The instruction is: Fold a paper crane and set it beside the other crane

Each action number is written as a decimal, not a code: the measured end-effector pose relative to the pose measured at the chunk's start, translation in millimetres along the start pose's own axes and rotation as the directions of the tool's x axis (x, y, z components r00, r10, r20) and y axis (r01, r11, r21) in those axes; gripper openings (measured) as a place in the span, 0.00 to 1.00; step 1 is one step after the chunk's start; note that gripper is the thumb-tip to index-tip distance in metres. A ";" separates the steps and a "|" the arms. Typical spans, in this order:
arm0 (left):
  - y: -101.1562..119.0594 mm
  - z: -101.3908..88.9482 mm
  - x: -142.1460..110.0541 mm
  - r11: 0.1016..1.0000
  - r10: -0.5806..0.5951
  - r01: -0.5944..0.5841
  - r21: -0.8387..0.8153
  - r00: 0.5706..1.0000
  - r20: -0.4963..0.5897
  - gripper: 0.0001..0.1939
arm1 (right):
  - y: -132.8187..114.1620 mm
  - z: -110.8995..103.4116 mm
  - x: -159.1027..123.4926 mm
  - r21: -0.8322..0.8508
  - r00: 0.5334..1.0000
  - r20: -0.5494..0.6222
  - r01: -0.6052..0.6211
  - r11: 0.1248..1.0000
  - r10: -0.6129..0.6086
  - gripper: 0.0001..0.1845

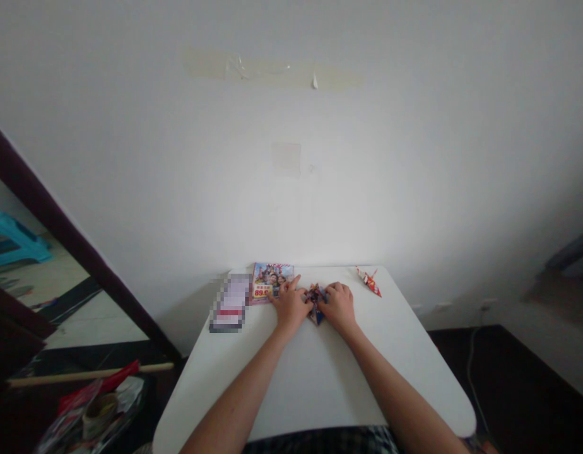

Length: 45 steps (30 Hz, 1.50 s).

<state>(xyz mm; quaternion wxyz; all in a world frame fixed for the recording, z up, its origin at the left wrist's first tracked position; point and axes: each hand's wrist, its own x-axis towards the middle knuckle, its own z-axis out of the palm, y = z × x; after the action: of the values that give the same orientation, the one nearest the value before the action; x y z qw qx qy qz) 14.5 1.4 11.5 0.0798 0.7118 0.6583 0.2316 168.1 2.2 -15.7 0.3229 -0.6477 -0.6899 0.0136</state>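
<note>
On the white table (320, 378) lies a small piece of folded printed paper (316, 314), dark and multicoloured, with a point toward me. My left hand (290, 308) grips its left side with the thumb and nearby fingers; its other fingers reach out over a colourful printed leaflet (267, 277). Across from it, my right hand (339, 306) has its fingers bent and closed on the paper's right side. Both hands rest low on the tabletop and partly cover the folds. At the table's far right lies a red and white folded paper crane (370, 281).
A phone-like object (231, 302), blurred by pixels, lies at the table's left. The white wall (291, 208) rises directly behind the table. On the floor at left stands a bag-lined bin (100, 416) with rubbish, near a blue stool (17, 239). A cable (471, 359) hangs at right.
</note>
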 end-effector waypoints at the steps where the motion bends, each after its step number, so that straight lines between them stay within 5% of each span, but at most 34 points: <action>1: -0.6 0.3 0.2 1.000 0.000 0.000 0.000 1.000 -0.001 0.09 | -1.5 0.4 -0.2 -0.010 1.000 -0.004 -0.003 1.000 0.003 0.09; 45: -0.4 8.5 4.7 1.000 -0.010 0.009 -0.024 0.998 -0.064 0.05 | -16.7 -10.5 -0.5 -0.190 0.991 0.108 -0.058 0.980 0.080 0.11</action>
<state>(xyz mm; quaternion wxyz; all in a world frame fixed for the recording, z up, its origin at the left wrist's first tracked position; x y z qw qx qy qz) 18.0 7.7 5.0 0.0684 0.6999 0.6611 0.2616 158.2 -5.1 -0.4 0.2199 -0.6969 -0.6826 -0.0024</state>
